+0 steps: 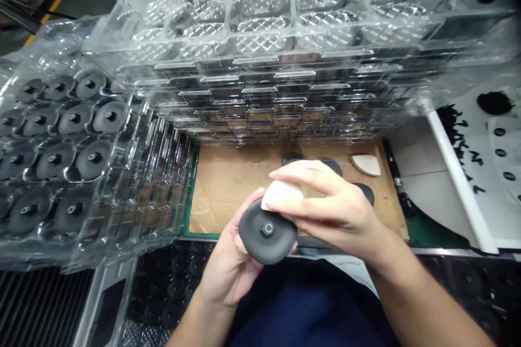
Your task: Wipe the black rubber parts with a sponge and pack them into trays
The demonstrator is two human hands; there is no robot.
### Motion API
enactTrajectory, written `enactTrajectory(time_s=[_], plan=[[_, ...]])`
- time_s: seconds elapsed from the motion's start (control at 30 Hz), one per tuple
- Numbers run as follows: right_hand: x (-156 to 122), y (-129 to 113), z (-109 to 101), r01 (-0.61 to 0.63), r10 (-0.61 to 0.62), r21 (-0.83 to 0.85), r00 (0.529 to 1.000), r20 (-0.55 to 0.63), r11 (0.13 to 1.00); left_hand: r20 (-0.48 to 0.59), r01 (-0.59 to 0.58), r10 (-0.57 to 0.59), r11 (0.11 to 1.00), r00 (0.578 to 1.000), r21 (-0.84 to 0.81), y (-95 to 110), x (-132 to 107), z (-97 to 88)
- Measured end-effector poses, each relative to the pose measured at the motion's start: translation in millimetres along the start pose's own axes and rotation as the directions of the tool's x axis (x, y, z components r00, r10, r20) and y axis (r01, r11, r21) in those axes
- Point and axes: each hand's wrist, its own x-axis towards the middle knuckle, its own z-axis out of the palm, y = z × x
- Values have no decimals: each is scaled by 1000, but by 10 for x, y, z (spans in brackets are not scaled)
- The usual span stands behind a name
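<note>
My left hand (228, 265) is closed around a dark grey oval part (266, 233) with a small hex stud at its middle. It holds the part from below and behind. My right hand (334, 209) comes over from the right and pinches a pale wedge-shaped pad (281, 195) against the part's upper edge. Both hands are above the near edge of a brown cardboard sheet (228, 181). Behind the hands, several more dark oval parts (364, 191) lie on the cardboard, and a second pale wedge pad (366, 164) lies at its far right.
A tall stack of clear blister trays (285, 38) stands at the back. Another tray stack at the left holds several grey parts (52, 157). A white bin (459, 173) with black scraps is at the right. A black pen-like tool (396, 181) lies beside the cardboard.
</note>
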Motion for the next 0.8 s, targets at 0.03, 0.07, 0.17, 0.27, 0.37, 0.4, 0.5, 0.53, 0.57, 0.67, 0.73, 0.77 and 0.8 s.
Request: enactTrajectory(time_s=[0.03,0.07,0.17,0.27,0.37,0.4,0.5,0.53,0.57,0.67,0.73,0.77,0.8], plan=[[-6,-7,6,-8,8,3,1000,-5,1000,-12,-4,5,1000,1000,26,13,-13,-3],[-19,-17,9,-28,28,6,1000,10,1000,-31,-14,15,999,999,52,28,-27,-7],[-52,-52,13,-65,65,7,995,71,998,-64,-18,24,996,998,87,52,-48,-16],[-46,-123,54,-59,56,-49,997,-57,997,-23,-48,49,998,999,47,20,-10,6],[-65,-246,132,-157,135,-100,970,-200,982,32,-158,158,987,987,-7,-26,52,46],[-83,-284,155,-184,160,-98,964,-210,978,41,-185,186,983,982,-15,-39,66,57],[-131,-338,193,-172,154,-83,970,-186,982,45,-244,245,970,969,-22,-70,80,85],[-137,-340,199,-170,149,-89,968,-201,982,36,-268,268,963,963,-20,-79,75,95],[-139,-341,203,-180,155,-96,962,-223,979,20,-289,290,957,957,-14,-87,68,107],[-134,-357,224,-196,173,-70,951,-256,978,-16,-325,325,946,946,-7,-98,38,143],[-132,-371,242,-165,154,-34,964,-217,986,-28,-335,335,942,942,-6,-101,24,160],[-133,-377,250,-164,153,-30,963,-222,986,-30,-345,345,938,938,-5,-104,20,166],[-135,-384,257,-184,169,-40,955,-245,982,-34,-360,360,933,932,0,-108,18,170]])
